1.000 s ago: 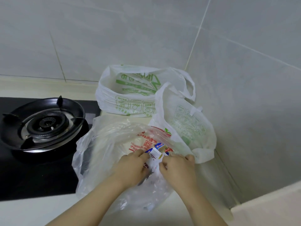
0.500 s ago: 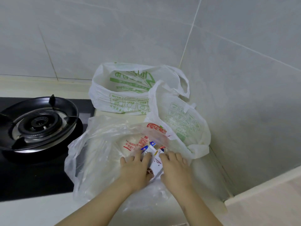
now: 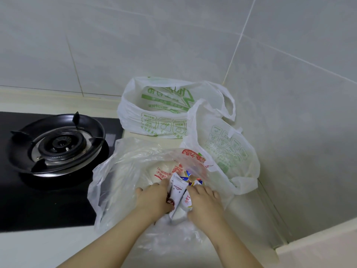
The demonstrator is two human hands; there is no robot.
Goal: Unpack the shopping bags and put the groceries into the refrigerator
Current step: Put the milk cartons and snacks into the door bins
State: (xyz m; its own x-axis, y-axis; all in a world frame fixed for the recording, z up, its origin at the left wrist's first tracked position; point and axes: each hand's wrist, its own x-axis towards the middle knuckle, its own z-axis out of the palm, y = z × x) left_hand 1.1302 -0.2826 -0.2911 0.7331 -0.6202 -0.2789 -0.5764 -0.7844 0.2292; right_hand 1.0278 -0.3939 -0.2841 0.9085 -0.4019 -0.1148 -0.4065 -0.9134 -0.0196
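Note:
A clear plastic bag (image 3: pixel 119 182) with red print lies open on the counter in front of me. Inside it are several small white snack packets (image 3: pixel 178 190) with red and blue print. My left hand (image 3: pixel 154 200) grips the packets from the left. From the right, my right hand (image 3: pixel 204 204) holds the same bunch. Both hands reach into the bag's mouth. Behind it stand two white bags with green print, one at the back (image 3: pixel 154 113) and one at the right (image 3: pixel 228 151). What they hold is hidden.
A black gas hob (image 3: pixel 56 142) with a burner and pan support sits on the left. Grey tiled walls (image 3: pixel 289 113) meet in a corner behind the bags. The pale countertop (image 3: pixel 38 248) runs along the front, with a raised ledge (image 3: pixel 318 244) at the right.
The packets have come up higher out of the clear bag between my hands. My view has shifted slightly.

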